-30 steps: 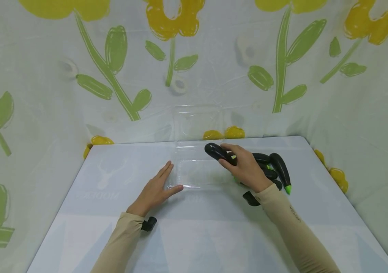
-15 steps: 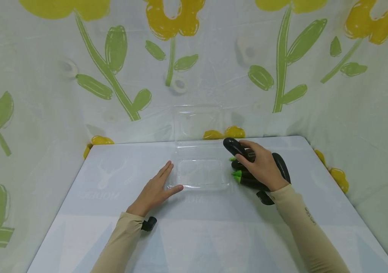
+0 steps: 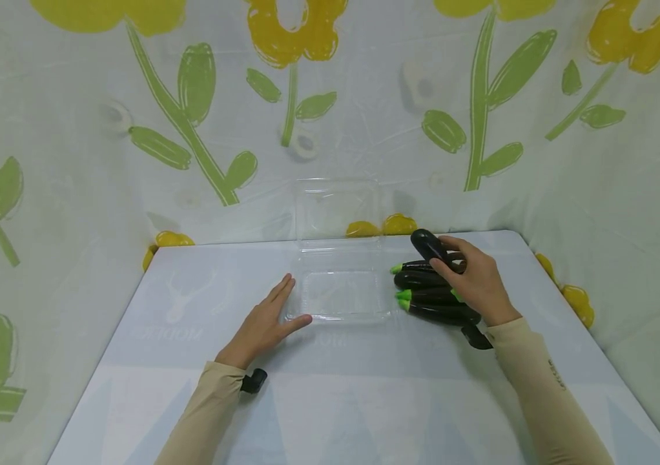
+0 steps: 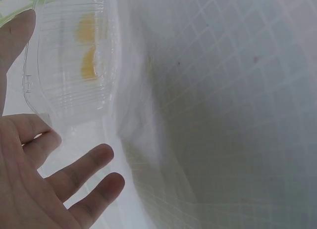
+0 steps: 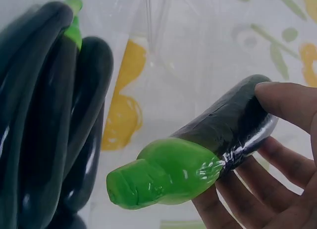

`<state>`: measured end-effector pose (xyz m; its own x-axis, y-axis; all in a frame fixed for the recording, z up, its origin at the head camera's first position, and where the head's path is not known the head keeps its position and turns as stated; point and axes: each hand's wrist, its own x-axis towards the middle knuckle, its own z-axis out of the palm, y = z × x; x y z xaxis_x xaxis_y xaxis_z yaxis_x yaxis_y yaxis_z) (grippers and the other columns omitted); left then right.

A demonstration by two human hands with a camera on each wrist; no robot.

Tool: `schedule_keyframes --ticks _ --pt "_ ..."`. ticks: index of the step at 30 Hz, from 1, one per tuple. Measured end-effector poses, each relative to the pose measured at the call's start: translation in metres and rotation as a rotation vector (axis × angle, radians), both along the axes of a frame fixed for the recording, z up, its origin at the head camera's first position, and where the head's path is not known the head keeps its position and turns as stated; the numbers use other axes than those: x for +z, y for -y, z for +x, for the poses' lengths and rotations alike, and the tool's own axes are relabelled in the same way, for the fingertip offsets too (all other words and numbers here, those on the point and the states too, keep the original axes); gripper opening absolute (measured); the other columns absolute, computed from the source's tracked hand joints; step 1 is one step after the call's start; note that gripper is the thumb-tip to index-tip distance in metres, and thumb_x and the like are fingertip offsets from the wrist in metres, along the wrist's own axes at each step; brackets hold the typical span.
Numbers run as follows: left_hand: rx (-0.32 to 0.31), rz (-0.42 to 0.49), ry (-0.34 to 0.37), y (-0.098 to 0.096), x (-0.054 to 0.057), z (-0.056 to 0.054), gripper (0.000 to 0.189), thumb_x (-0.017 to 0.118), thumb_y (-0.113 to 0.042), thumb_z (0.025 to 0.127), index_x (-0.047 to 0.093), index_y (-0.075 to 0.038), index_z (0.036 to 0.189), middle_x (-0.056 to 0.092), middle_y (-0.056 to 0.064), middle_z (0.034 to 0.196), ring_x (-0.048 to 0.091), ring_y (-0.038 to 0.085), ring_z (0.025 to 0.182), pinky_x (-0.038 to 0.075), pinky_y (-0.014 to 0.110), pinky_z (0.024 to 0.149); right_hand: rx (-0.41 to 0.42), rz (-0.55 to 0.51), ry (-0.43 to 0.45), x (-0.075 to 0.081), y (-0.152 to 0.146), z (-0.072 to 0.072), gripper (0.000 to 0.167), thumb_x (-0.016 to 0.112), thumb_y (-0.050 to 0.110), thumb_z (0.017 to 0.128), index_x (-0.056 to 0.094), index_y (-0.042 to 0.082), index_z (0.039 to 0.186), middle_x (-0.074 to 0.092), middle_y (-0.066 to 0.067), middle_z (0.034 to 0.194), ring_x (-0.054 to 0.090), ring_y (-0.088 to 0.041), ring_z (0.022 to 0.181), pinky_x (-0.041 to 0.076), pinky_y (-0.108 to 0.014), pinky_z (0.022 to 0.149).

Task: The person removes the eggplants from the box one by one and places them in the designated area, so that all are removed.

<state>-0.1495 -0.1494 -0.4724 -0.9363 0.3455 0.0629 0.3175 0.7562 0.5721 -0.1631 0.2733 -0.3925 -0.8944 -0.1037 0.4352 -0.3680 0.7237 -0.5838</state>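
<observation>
My right hand (image 3: 477, 281) holds a dark purple eggplant (image 3: 431, 247) between thumb and fingers, above a group of eggplants (image 3: 423, 279) lying side by side. In the right wrist view its bright green cap (image 5: 171, 172) points away from the palm, while more eggplants (image 5: 42, 100) show at the left. An open clear plastic clamshell container (image 3: 338, 294) stands left of the group, its lid (image 3: 336, 208) raised at the back. My left hand (image 3: 263, 326) is at the container's left front corner, fingers mostly straight. The left wrist view shows fingertips against the clear plastic (image 4: 69, 70).
A pale printed table (image 3: 330, 400) bears everything. Behind and at both sides hangs a white cloth (image 3: 365, 116) with yellow flowers and green leaves. A small black device (image 3: 254, 381) sits at the left wrist, another (image 3: 476, 337) at the right.
My right hand has moved right with the eggplant, from beside the container to above the group, uncovering several eggplants. My left hand and the container have stayed put.
</observation>
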Motion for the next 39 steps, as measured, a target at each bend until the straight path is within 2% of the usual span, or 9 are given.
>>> schedule_keyframes --ticks 3,11,13,15,18,20,26,39 --pt "0.002 0.001 0.001 0.000 0.000 0.000 0.102 0.059 -0.072 0.089 0.021 -0.014 0.163 0.013 -0.002 0.170 0.021 0.024 0.153 0.027 0.053 0.120 -0.027 -0.001 0.016 0.001 -0.008 0.002 0.051 0.074 0.028 0.095 0.059 0.008 0.140 0.067 -0.016 0.125 0.071 -0.029 0.096 0.059 -0.037 0.079" --pt "-0.003 0.007 -0.012 -0.001 0.002 0.001 0.102 0.061 -0.070 0.089 0.021 -0.012 0.163 0.015 0.000 0.170 0.022 0.026 0.152 0.027 0.054 0.119 -0.065 -0.014 0.046 0.003 -0.025 0.007 0.052 0.072 0.033 0.096 0.058 0.010 0.141 0.066 -0.015 0.128 0.066 -0.029 0.110 0.057 -0.043 0.085" --pt "-0.005 0.007 -0.015 -0.001 0.002 0.001 0.102 0.062 -0.070 0.089 0.022 -0.011 0.163 0.015 0.002 0.170 0.023 0.027 0.152 0.028 0.054 0.119 -0.070 -0.017 0.047 0.003 -0.030 0.008 0.054 0.073 0.033 0.096 0.058 0.010 0.142 0.066 -0.016 0.128 0.064 -0.031 0.113 0.057 -0.037 0.085" --pt "-0.003 0.008 -0.012 -0.001 0.002 0.001 0.102 0.063 -0.069 0.089 0.022 -0.011 0.163 0.015 0.001 0.170 0.023 0.027 0.152 0.028 0.054 0.119 -0.072 -0.022 0.045 0.003 -0.035 0.009 0.055 0.073 0.033 0.095 0.058 0.009 0.142 0.065 -0.017 0.129 0.063 -0.033 0.114 0.056 -0.024 0.083" --pt "0.001 0.009 -0.004 -0.001 0.003 0.002 0.101 0.064 -0.068 0.089 0.022 -0.012 0.163 0.014 -0.001 0.170 0.023 0.026 0.152 0.027 0.054 0.119 -0.080 -0.041 0.037 0.002 -0.043 0.010 0.055 0.074 0.030 0.095 0.058 0.008 0.142 0.062 -0.018 0.130 0.063 -0.036 0.112 0.048 -0.007 0.078" --pt "-0.001 0.008 0.000 -0.001 0.002 0.002 0.101 0.063 -0.068 0.089 0.021 -0.012 0.163 0.014 0.000 0.170 0.022 0.027 0.152 0.027 0.054 0.119 -0.096 -0.029 0.033 0.002 -0.048 0.011 0.055 0.074 0.030 0.095 0.057 0.007 0.143 0.061 -0.019 0.131 0.064 -0.037 0.111 0.043 -0.002 0.077" --pt "-0.001 -0.001 0.013 -0.001 0.001 0.000 0.102 0.059 -0.071 0.090 0.020 -0.014 0.163 0.013 -0.001 0.170 0.021 0.025 0.153 0.026 0.053 0.120 -0.162 0.015 0.047 0.004 -0.060 0.014 0.057 0.070 0.035 0.097 0.055 0.007 0.145 0.060 -0.019 0.129 0.063 -0.038 0.111 0.037 0.002 0.076" --pt "-0.002 0.005 0.002 -0.001 0.001 0.001 0.102 0.060 -0.071 0.089 0.021 -0.013 0.163 0.014 0.000 0.170 0.022 0.028 0.152 0.027 0.056 0.118 -0.217 0.022 0.119 0.002 -0.080 0.021 0.064 0.065 0.043 0.099 0.050 0.006 0.148 0.061 -0.027 0.129 0.063 -0.042 0.109 0.033 0.002 0.074"
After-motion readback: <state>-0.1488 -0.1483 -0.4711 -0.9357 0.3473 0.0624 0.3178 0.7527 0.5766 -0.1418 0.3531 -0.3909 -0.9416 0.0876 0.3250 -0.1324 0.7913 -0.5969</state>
